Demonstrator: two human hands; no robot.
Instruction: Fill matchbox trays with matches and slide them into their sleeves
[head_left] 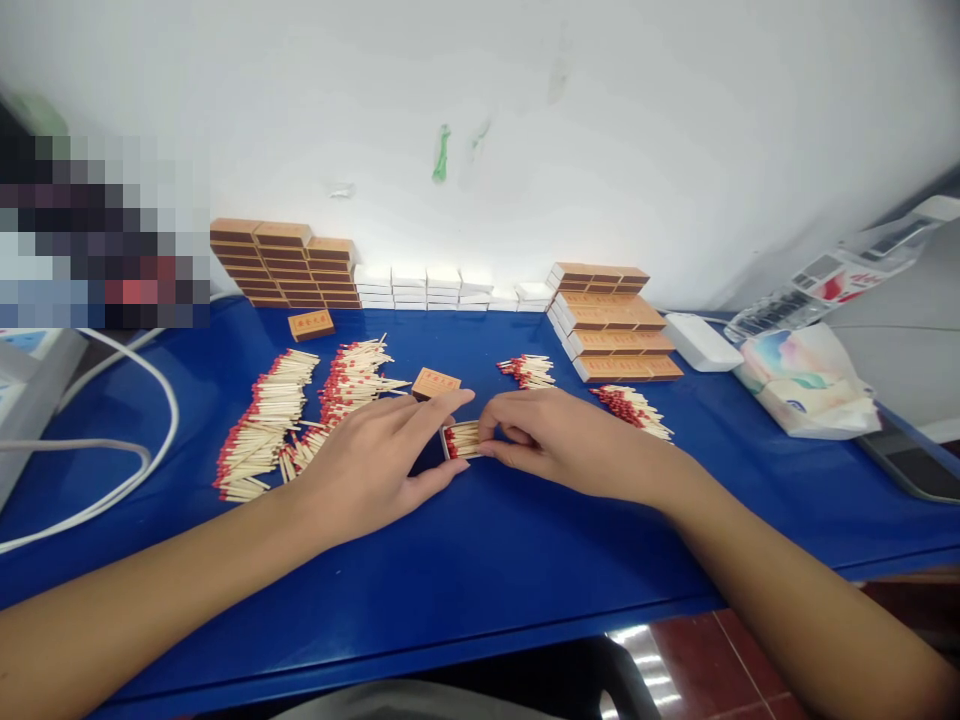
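Note:
A small white matchbox tray point(462, 440) filled with red-tipped matches lies on the blue table point(480, 560), held between both hands. My left hand point(375, 455) grips its left end with thumb and forefinger. My right hand point(547, 440) pinches its right end with fingers curled. An orange matchbox sleeve point(436, 383) lies just behind the tray. Rows of loose matches point(264, 425) lie to the left, with smaller match piles point(528, 370) behind my right hand and another match pile point(632, 408) to its right.
Stacks of orange matchbox sleeves point(289, 265) stand at the back left and more orange stacks point(611, 325) at the back right, with white inner trays point(439, 288) between them. White cables point(112, 440) lie at left. A tissue pack point(806, 385) and a phone point(911, 465) sit at right.

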